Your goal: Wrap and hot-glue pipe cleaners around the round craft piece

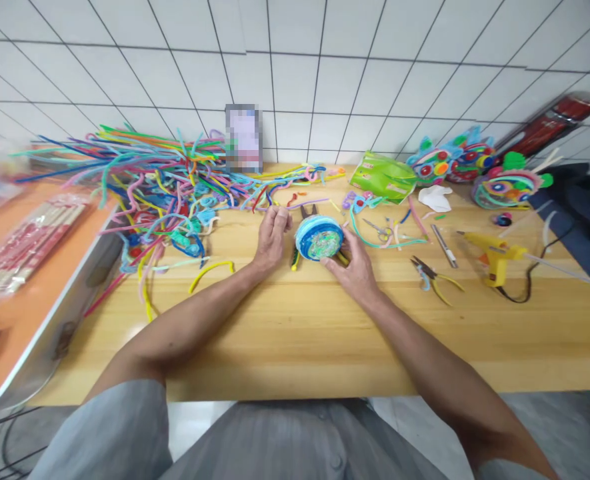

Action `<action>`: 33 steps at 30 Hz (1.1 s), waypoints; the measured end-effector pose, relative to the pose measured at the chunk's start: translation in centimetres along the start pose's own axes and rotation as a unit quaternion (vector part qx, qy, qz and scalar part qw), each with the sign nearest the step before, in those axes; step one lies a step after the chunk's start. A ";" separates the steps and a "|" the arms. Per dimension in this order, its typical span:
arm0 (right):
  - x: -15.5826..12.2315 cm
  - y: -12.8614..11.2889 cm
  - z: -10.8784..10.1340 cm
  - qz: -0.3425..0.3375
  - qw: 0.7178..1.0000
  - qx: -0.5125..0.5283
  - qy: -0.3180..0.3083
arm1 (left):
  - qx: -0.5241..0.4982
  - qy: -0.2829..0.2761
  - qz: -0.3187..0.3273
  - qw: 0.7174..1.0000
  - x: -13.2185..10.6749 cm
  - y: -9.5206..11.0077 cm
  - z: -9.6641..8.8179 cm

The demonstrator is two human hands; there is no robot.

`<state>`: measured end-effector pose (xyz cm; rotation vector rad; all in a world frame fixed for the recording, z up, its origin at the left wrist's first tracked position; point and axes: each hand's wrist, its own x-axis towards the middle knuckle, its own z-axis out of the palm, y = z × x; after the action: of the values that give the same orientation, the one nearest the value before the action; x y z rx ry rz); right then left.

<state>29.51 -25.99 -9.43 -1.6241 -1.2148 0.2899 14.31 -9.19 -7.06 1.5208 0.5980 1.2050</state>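
My right hand grips a round piece by its right side. The piece is wrapped in blue, white and light blue fuzzy stems, with a mottled green and white face. Just left of it, apart from it, my left hand has its fingers curled closed; whatever may be between them is hidden. Under and behind the round piece lies a pair of pliers, its dark jaws and parts of its yellow handles showing. A bent yellow pipe cleaner rests on the wooden table to the left.
Heaped pipe cleaners fill the back left, beside a propped phone. Toward the right are a green packet, finished fuzzy figures, scissors, a cutter knife, other pliers and a yellow glue gun with its cord.
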 end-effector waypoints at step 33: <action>-0.3 0.1 0.1 -0.013 1.000 0.001 -0.011 | -0.029 -0.061 -0.049 0.996 0.6 1.6 -0.7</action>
<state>29.33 -26.19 -9.71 -1.6058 -1.2493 0.2936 13.57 -8.89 -5.41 1.4865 0.5453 1.0374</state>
